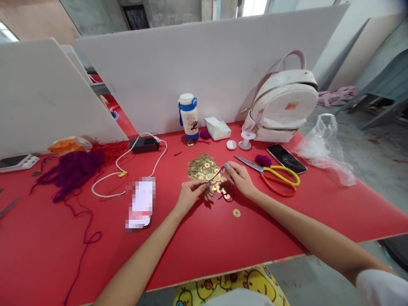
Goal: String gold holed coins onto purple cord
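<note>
Cord [218, 173], pinched taut at frame centre by left hand [190, 194] and right hand [241, 179], could tangle if its slack catches among coins [200, 166].

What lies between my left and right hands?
In the head view, a straight stretch of purple cord runs from your left hand to your right hand, with coins behind it.

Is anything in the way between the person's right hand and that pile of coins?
Nothing solid visible; only the purple cord, stretched between right hand and left hand, crosses in front of the pile of holed coins.
</note>
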Tool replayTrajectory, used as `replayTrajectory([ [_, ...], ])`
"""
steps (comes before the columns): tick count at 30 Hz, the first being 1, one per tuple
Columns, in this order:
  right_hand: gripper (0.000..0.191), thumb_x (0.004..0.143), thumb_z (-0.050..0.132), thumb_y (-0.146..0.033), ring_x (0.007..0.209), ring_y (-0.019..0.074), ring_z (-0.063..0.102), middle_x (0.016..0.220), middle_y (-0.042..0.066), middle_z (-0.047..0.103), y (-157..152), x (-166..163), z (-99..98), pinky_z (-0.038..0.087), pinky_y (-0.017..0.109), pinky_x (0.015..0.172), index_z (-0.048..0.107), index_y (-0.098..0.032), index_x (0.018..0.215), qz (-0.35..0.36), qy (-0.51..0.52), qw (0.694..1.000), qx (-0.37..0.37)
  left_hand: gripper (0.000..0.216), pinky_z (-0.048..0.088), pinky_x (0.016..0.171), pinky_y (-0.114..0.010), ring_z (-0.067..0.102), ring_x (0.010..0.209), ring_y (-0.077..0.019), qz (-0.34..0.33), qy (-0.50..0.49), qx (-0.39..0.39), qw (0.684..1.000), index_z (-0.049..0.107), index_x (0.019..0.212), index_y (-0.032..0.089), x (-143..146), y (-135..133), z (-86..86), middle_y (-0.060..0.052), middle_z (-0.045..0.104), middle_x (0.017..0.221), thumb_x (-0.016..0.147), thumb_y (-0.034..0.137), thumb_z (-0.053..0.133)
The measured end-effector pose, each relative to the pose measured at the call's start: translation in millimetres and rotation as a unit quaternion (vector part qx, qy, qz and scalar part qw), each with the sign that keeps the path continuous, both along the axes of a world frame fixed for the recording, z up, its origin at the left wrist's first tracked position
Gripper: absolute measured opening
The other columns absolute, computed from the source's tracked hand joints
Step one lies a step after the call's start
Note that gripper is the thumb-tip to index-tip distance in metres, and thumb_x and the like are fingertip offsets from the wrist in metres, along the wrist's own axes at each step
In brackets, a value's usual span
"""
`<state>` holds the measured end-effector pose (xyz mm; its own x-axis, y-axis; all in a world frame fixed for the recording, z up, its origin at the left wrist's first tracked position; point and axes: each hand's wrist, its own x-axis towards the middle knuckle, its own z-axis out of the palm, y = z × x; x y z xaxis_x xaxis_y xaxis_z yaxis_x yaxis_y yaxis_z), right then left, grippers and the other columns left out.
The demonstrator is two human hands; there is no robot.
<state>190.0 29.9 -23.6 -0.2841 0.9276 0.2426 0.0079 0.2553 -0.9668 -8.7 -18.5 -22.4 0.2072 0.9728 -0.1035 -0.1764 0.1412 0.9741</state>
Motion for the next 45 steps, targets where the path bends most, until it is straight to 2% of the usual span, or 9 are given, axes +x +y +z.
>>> replayTrajectory([
  [3, 0.042, 0.093, 0.046, -0.055, 0.043, 0.0099, 0.028, 0.048, -0.007, 0.035, 0.7, 0.5, 1.2, 0.023, 0.026, 0.046, 0.048, -0.021, 0.070, -0.004, -0.001, 1.000, 0.008, 0.044, 0.057, 0.053, -0.030, 0.066, 0.051, -0.0163, -0.004, 0.014, 0.004, 1.000, 0.071, 0.100, 0.012, 0.7, 0.5, 0.5, -0.005, 0.071, 0.066, 0.066, 0.038, 0.081],
  [8, 0.042, 0.094, 0.045, -0.055, 0.044, 0.0099, 0.029, 0.049, -0.007, 0.035, 1.7, 1.8, 2.7, 0.023, 0.026, 0.046, 0.048, -0.020, 0.072, -0.026, 0.000, 1.000, 0.017, 0.045, 0.056, 0.051, -0.031, 0.065, 0.049, -0.0170, -0.052, 0.033, -0.008, 0.998, 0.067, 0.102, 0.010, 6.8, -4.8, 2.5, -0.005, 0.069, 0.062, 0.069, 0.039, 0.078],
  [15, 0.041, 0.096, 0.044, -0.052, 0.046, 0.0106, 0.032, 0.051, -0.005, 0.037, 0.5, 1.8, 1.8, 0.026, 0.027, 0.048, 0.047, -0.020, 0.070, -0.035, -0.008, 0.999, 0.033, 0.035, 0.057, 0.054, -0.032, 0.065, 0.052, -0.0174, -0.057, 0.006, -0.011, 0.998, 0.068, 0.084, 0.010, 5.2, -5.4, 7.4, -0.005, 0.067, 0.060, 0.070, 0.041, 0.078],
  [20, 0.042, 0.096, 0.043, -0.053, 0.045, 0.0107, 0.032, 0.049, -0.006, 0.036, 0.8, 1.5, 2.9, 0.026, 0.026, 0.048, 0.048, -0.020, 0.071, -0.036, -0.005, 0.999, 0.031, 0.032, 0.052, 0.048, -0.024, 0.056, 0.046, -0.0097, 0.008, 0.010, 0.007, 1.000, 0.070, 0.079, 0.011, -0.7, 0.1, 3.0, -0.003, 0.064, 0.059, 0.069, 0.040, 0.079],
  [26, 0.040, 0.096, 0.043, -0.053, 0.044, 0.0106, 0.032, 0.049, -0.006, 0.037, -0.8, 1.9, 2.9, 0.026, 0.026, 0.048, 0.050, -0.020, 0.073, -0.024, -0.025, 0.999, 0.039, 0.034, 0.051, 0.041, -0.025, 0.057, 0.042, -0.0126, 0.042, -0.014, 0.002, 0.999, 0.070, 0.076, 0.011, -2.7, 3.3, -3.3, 0.000, 0.059, 0.053, 0.074, 0.045, 0.074],
  [30, 0.040, 0.096, 0.042, -0.052, 0.044, 0.0103, 0.032, 0.049, -0.006, 0.037, -3.7, 1.2, 3.1, 0.026, 0.026, 0.047, 0.050, -0.020, 0.072, -0.002, -0.040, 0.998, 0.041, 0.037, 0.057, 0.051, -0.029, 0.067, 0.057, -0.0185, 0.113, -0.047, -0.010, 0.992, 0.073, 0.086, 0.010, -4.3, 6.2, -0.6, -0.009, 0.072, 0.071, 0.070, 0.043, 0.077],
  [33, 0.041, 0.095, 0.041, -0.053, 0.044, 0.0104, 0.032, 0.048, -0.006, 0.037, -3.9, 0.3, 2.6, 0.028, 0.026, 0.048, 0.049, -0.020, 0.073, 0.010, -0.053, 0.998, 0.038, 0.039, 0.057, 0.059, -0.026, 0.069, 0.064, -0.0156, 0.164, -0.101, -0.021, 0.981, 0.074, 0.090, 0.012, -6.1, 9.1, 1.1, -0.007, 0.074, 0.077, 0.063, 0.038, 0.083],
  [39, 0.040, 0.095, 0.041, -0.051, 0.044, 0.0108, 0.035, 0.046, -0.006, 0.039, 0.5, 0.1, -0.8, 0.030, 0.026, 0.049, 0.048, -0.020, 0.070, 0.015, -0.091, 0.995, 0.025, 0.034, 0.052, 0.052, -0.017, 0.057, 0.049, -0.0059, 0.163, -0.185, -0.030, 0.969, 0.071, 0.073, 0.015, -8.1, 13.5, 0.5, 0.003, 0.064, 0.059, 0.052, 0.034, 0.089],
  [45, 0.041, 0.095, 0.039, -0.051, 0.043, 0.0105, 0.035, 0.046, -0.006, 0.039, 0.0, 0.1, 0.6, 0.031, 0.025, 0.050, 0.046, -0.021, 0.069, 0.031, -0.097, 0.994, 0.025, 0.038, 0.049, 0.046, -0.019, 0.057, 0.044, -0.0083, 0.179, -0.107, -0.004, 0.978, 0.064, 0.073, 0.014, -9.9, 13.2, 0.3, 0.002, 0.063, 0.055, 0.056, 0.038, 0.087],
])
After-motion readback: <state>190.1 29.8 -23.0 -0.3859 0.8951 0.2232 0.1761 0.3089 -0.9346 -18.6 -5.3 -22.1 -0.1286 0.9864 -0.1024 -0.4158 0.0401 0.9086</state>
